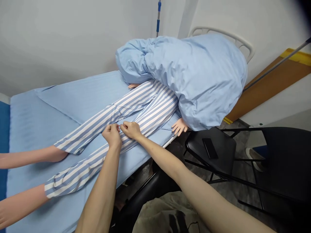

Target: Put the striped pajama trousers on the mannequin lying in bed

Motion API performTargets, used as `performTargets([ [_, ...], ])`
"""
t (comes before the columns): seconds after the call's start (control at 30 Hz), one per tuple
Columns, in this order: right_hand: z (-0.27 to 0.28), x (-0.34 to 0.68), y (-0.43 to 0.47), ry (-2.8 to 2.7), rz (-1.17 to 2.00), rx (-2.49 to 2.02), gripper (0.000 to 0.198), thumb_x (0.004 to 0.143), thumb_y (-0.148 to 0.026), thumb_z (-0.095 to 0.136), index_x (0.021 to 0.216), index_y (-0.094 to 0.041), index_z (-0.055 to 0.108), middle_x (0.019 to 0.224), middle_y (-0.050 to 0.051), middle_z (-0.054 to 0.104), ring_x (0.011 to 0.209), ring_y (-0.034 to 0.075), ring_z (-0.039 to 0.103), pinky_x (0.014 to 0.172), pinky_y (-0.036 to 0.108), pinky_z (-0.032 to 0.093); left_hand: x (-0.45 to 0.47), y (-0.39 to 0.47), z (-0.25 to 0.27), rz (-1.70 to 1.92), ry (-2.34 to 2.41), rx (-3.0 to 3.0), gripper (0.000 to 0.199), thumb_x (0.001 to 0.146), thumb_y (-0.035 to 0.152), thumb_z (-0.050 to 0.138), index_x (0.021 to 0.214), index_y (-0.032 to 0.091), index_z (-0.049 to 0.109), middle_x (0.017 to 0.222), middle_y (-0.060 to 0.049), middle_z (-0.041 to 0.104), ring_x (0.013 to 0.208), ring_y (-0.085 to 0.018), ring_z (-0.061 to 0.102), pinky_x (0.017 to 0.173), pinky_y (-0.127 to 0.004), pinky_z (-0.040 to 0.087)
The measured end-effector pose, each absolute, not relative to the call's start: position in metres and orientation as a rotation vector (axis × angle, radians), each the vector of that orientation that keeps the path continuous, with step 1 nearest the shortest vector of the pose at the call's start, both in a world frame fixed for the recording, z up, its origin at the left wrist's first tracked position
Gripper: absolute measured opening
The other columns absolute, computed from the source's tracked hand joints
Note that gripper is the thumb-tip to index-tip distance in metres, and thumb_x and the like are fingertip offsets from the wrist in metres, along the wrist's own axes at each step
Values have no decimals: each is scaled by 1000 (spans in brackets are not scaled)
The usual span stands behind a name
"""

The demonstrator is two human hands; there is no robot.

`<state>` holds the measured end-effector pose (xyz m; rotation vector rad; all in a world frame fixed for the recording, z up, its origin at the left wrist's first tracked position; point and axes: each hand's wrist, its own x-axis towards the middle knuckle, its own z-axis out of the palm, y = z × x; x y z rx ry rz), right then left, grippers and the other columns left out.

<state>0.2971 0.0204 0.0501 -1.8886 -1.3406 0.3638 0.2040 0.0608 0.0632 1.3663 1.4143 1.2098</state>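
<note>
A mannequin lies on the bed, its legs in blue-and-white striped pajama pants (155,115). My left hand (112,135) is closed above the nearer leg around the knee, with thumb and fingers pressed together. Close beside it, my right hand (130,129) is also closed, its knuckles facing the left hand. Whatever is between the fingers of either hand is too small or hidden to make out. A bulky light blue quilt (194,71) covers the mannequin's upper body and head. One mannequin hand (179,126) pokes out below the quilt at the bed's near edge.
A light blue sheet (60,106) covers the bed, which has a pale headboard (245,48). To the right, a black folding chair (227,142) holds a phone (210,148). Another black chair (286,155) stands farther right. A blue-and-silver pole (158,22) rises behind the bed.
</note>
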Motion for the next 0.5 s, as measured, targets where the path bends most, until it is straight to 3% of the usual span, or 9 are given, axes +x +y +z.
performTargets([
  [0.3, 69, 325, 25, -1210, 473, -1600, 41, 94, -34, 51, 61, -19, 32, 59, -5, 33, 60, 9, 35, 61, 22, 28, 214, 47, 55, 1087, 1500, 1658, 14, 76, 25, 53, 64, 19, 54, 59, 3, 50, 61, -15, 46, 69, -30, 37],
  [0.5, 79, 374, 28, -1325, 322, -1794, 37, 92, -31, 51, 61, -19, 34, 60, -3, 36, 61, 10, 33, 62, 24, 24, 216, 47, 54, 1088, 1519, 1650, 12, 76, 22, 52, 64, 19, 55, 58, 3, 48, 62, -15, 47, 69, -30, 37],
])
